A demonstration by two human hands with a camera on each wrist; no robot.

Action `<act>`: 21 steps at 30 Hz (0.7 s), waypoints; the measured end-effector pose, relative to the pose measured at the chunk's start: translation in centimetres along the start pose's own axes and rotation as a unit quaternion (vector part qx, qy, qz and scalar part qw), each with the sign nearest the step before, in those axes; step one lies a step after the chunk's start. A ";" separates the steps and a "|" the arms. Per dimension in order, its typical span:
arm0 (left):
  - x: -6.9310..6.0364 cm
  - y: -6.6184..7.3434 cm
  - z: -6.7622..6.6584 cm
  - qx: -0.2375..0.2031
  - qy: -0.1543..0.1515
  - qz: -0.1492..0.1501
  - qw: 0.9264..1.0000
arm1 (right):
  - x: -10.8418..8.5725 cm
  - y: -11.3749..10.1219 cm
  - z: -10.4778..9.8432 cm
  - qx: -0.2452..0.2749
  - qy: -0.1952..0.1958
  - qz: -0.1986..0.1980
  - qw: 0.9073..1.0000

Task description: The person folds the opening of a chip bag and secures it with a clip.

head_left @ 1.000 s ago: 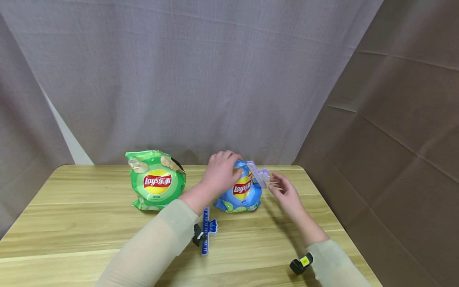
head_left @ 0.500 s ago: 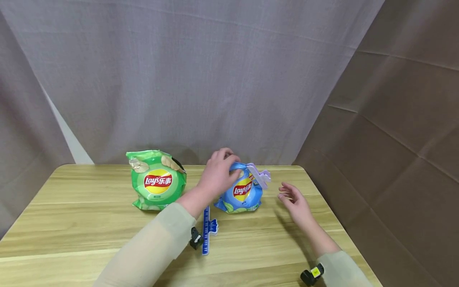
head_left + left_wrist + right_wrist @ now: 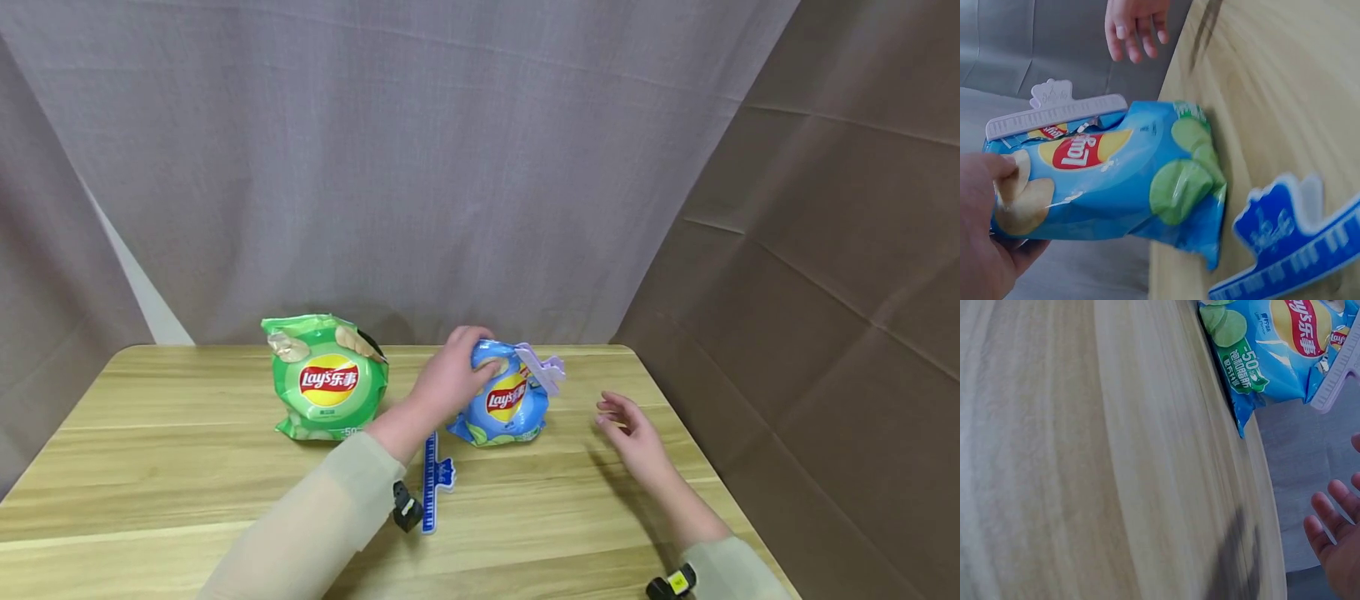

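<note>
A blue Lay's chip bag (image 3: pixel 517 423) stands on the wooden table, its folded upper right corner clamped by a light purple bag clip (image 3: pixel 542 369). My left hand (image 3: pixel 448 373) grips the bag's upper left side, thumb on the front face; in the left wrist view the other fingers pass behind the bag (image 3: pixel 1138 150). To the right, apart from bag and clip, my right hand (image 3: pixel 636 435) hovers over the table with relaxed fingers and holds nothing. The right wrist view shows those fingers (image 3: pixel 1329 515) spread slightly, below the purple clip (image 3: pixel 1338 372).
A green Lay's chip bag (image 3: pixel 330 412) stands at the left, its upper right corner open and dark. Below my left wrist lies a blue bag clip (image 3: pixel 430 492) on the tabletop (image 3: pixel 187 475). Grey curtains (image 3: pixel 420 167) hang behind the table, and a brown one lines the right.
My right hand has drawn away from the purple clip, rightward and toward me. My left hand has slid slightly down the blue bag's left side. Clip and bag stay nearly in place.
</note>
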State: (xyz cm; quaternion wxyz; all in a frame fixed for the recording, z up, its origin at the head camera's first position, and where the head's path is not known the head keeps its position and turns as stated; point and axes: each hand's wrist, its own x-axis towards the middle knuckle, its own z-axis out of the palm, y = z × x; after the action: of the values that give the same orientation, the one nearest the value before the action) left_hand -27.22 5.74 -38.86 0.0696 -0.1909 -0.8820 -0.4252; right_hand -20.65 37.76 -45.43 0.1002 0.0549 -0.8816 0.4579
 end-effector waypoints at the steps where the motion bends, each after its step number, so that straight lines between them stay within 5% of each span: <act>1: 0.0 0.0 0.1 -0.020 -0.001 -0.008 1.000 | -0.1 0.1 0.0 0.000 0.002 -0.001 1.000; 10: -0.2 -0.7 1.2 -0.162 0.028 -0.087 0.983 | -0.5 0.6 -0.1 0.003 0.016 -0.017 1.000; 15: -0.5 -1.7 1.6 -0.207 -0.007 -0.124 0.970 | -0.6 0.6 -0.1 0.001 0.016 -0.009 1.000; 21: -1.0 -3.4 1.9 -0.223 -0.062 -0.120 0.965 | -0.9 -0.1 -0.3 -0.001 0.012 0.009 1.000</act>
State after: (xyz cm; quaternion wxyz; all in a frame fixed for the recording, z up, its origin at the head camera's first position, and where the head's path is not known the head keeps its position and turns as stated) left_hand -27.61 5.04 -42.80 -0.0810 -0.1205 -0.7840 -0.6036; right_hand -19.73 37.90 -45.38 0.1062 0.0411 -0.8814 0.4585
